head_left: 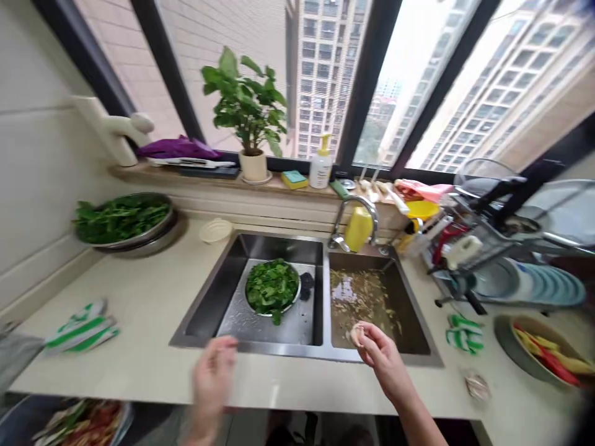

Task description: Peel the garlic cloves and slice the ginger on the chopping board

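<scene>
My right hand (380,356) is over the front rim of the right sink basin (337,344). Its thumb and fingers pinch a small pale piece (356,335) that looks like a garlic clove. Murky water with many brown bits (357,297) stands in that basin. My left hand (214,371) is in front of the left basin, over the counter's edge. Motion blurs its curled fingers, so whether they hold anything cannot be made out. In the left basin sits a bowl of green leaves (272,286), with a dark scrubber (306,285) at its right.
A pan heaped with greens (123,220) stands at the back left. A faucet (356,210) rises behind the basins. On the right are a dish rack (493,260) and a bowl of peppers (534,353). Below the counter at left is a scrap bin (83,421).
</scene>
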